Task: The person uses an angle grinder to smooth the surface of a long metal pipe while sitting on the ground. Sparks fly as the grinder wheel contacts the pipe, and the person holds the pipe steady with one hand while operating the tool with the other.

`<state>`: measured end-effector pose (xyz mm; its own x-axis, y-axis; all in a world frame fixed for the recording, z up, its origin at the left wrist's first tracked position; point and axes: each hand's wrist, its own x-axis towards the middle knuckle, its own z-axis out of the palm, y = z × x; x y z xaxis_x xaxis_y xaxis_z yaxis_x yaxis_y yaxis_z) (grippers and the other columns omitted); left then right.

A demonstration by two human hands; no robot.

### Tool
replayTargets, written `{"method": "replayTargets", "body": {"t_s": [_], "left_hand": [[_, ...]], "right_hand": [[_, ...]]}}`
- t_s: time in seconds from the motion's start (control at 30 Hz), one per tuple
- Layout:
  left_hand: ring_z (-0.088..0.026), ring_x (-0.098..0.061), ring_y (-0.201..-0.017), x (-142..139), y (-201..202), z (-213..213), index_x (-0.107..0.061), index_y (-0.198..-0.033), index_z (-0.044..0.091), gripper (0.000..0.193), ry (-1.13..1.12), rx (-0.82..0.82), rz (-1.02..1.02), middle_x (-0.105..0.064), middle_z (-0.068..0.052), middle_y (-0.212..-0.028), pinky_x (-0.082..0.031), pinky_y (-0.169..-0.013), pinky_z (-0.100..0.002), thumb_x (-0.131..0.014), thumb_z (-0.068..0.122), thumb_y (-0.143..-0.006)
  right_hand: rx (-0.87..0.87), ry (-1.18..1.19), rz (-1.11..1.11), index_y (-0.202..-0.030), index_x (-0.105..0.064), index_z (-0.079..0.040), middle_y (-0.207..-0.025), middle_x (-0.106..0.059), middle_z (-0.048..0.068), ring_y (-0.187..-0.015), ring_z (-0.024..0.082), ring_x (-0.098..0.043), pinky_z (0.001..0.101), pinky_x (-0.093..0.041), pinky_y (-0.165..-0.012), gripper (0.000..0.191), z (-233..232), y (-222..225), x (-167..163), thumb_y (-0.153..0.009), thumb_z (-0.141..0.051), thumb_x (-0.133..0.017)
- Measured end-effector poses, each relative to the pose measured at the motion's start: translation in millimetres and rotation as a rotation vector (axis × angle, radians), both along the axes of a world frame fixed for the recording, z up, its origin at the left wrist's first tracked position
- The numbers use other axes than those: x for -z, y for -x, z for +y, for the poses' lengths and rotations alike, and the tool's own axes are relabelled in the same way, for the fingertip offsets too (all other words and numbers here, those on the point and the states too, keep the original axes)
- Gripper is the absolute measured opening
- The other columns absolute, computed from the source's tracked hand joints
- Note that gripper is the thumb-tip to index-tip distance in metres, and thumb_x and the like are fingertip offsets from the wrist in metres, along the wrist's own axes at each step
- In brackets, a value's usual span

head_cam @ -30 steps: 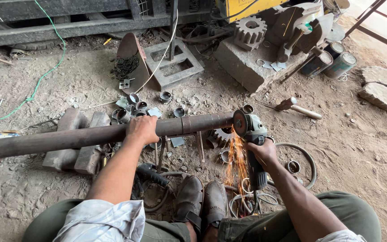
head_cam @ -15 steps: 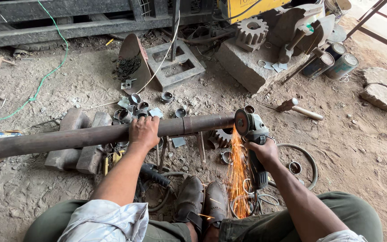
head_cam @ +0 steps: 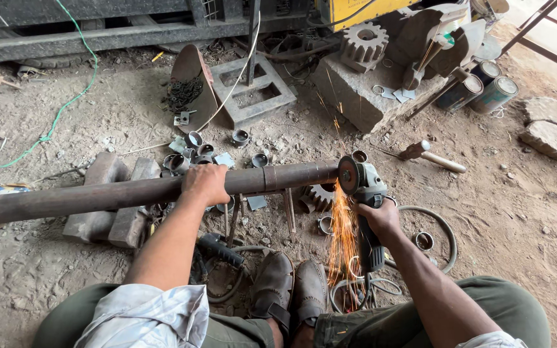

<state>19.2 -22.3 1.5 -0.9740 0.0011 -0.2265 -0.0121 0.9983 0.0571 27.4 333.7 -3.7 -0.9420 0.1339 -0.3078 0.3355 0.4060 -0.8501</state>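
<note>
My shoes (head_cam: 291, 287) sit nearest to me, side by side, directly below and between my two hands, with sparks (head_cam: 343, 238) falling just to their right.

Progress, as I judge it: the grinding of the pipe end is under way. The wheel is touching the end face of the pipe (head_cam: 130, 192) and sparks are streaming, so material is coming off. I cannot tell how much of the end is already dressed or how much is left; the face is hidden behind the wheel guard.

My right hand (head_cam: 378, 219) is wrapped tight around the body of the angle grinder (head_cam: 362, 193), fingers fully curled, wheel end pointing away from me and against the pipe's right end.

My left hand (head_cam: 206, 183) is clamped over the top of the pipe, fingers curled down around it, well to the left of the grinder. The pipe runs level from the grinder out past my left hand, resting on metal blocks (head_cam: 107, 206) to the left of that hand.

Beyond my left hand lie small metal rings (head_cam: 195, 151). Beyond my right hand lies a hammer (head_cam: 433, 156); farther off, a toothed gear (head_cam: 363, 45) sits on a stone block (head_cam: 356, 93).
</note>
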Motion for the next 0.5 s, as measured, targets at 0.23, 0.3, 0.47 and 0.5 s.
{"method": "replayTargets", "body": {"t_s": [0.23,0.3,0.47,0.5], "left_hand": [[-0.02,-0.067,-0.084,6.7,-2.5,2.4,-0.063,-0.117,0.011,0.038,-0.01,-0.052,-0.011,-0.071,-0.007,-0.095,-0.059,-0.082,-0.037,-0.074,0.014,-0.081],[-0.02,-0.067,-0.087,9.6,-4.5,2.9,-0.062,-0.119,0.01,0.041,0.015,-0.037,0.028,-0.07,-0.008,-0.099,-0.058,-0.085,-0.037,-0.075,0.012,-0.081],[-0.022,-0.067,-0.097,18.3,-8.2,2.2,-0.059,-0.119,0.009,0.043,0.047,-0.002,0.156,-0.069,-0.009,-0.104,-0.052,-0.096,-0.039,-0.077,0.011,-0.08],[-0.022,-0.067,-0.098,19.8,-8.6,2.1,-0.059,-0.119,0.009,0.042,0.052,0.003,0.163,-0.069,-0.009,-0.105,-0.051,-0.097,-0.039,-0.077,0.012,-0.081]], "right_hand": [[-0.016,-0.049,0.0,-0.088,-0.072,0.004,-0.073,-0.073,0.015,-0.055,0.022,-0.07,0.0359,-0.061,-0.054,0.033,5.1,2.1,5.4,-0.068,-0.021,-0.08],[-0.028,-0.069,-0.001,-0.087,-0.073,0.004,-0.073,-0.074,0.015,-0.055,0.021,-0.071,0.0348,-0.061,-0.054,0.032,7.6,2.5,9.0,-0.069,-0.021,-0.08],[-0.03,0.067,-0.002,-0.087,-0.072,0.006,-0.072,-0.073,0.016,-0.054,0.023,-0.069,0.0369,-0.059,-0.051,0.028,12.4,5.3,18.1,-0.07,-0.016,-0.079],[-0.036,0.084,0.003,-0.087,-0.072,0.006,-0.072,-0.073,0.015,-0.054,0.022,-0.069,0.0365,-0.059,-0.051,0.028,13.5,6.0,19.6,-0.07,-0.015,-0.079]]}}
